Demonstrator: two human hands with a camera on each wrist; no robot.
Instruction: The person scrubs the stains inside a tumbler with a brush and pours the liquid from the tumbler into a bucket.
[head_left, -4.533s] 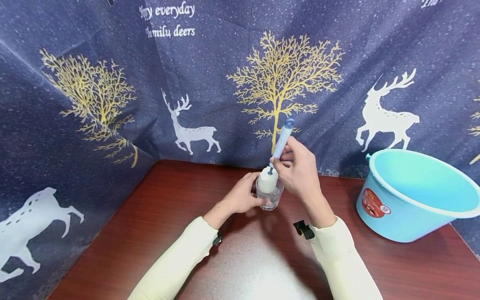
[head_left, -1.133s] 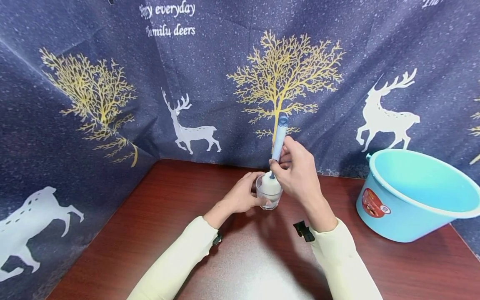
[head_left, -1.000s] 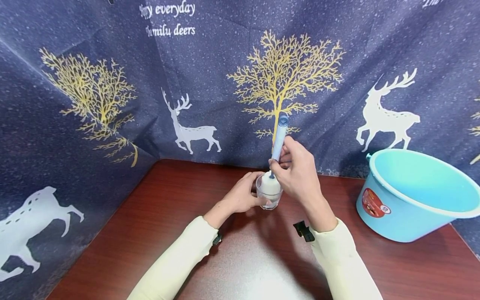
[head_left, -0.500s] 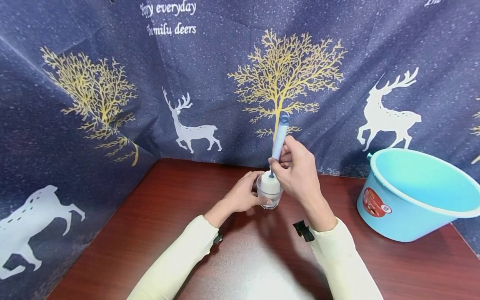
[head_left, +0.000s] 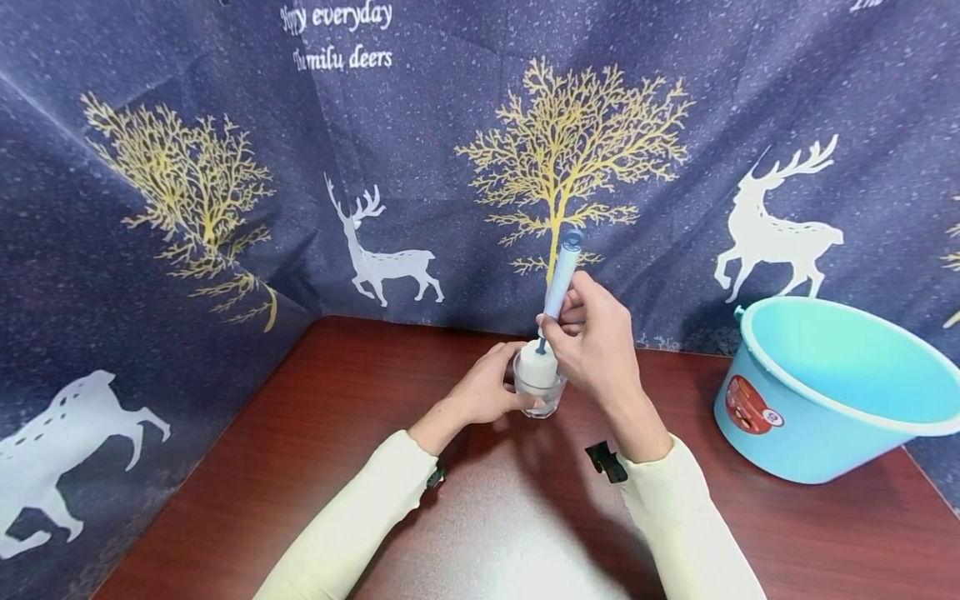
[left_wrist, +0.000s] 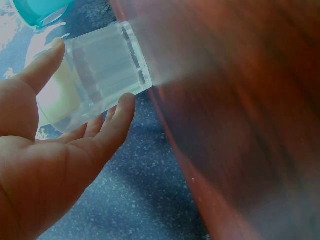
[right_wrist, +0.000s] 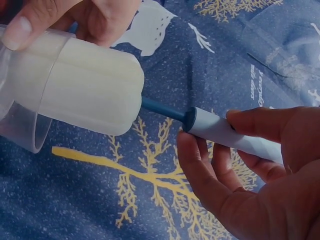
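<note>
A clear cup [head_left: 551, 404] stands on the table, and my left hand [head_left: 483, 392] holds its side between thumb and fingers. A sponge cup brush [head_left: 561, 283] has its white sponge head [right_wrist: 95, 85] partly inside the cup. My right hand [head_left: 600, 342] pinches the light blue handle [right_wrist: 215, 128] low down, near the dark blue stem. The handle leans to the right, with a ring at its top end. In the left wrist view the sponge shows through the cup wall [left_wrist: 107, 55] near the mouth, above the cup's bottom.
A light blue bucket [head_left: 787, 442] with a red label stands on the table's right side. The red-brown wooden table [head_left: 337, 392] meets a dark blue cloth [head_left: 450, 167] printed with trees and deer at the back and left.
Since 4.5 seconds ago the sponge has gone deeper into the cup. In the last half second it has risen slightly and the handle has tipped right. My left hand keeps its hold.
</note>
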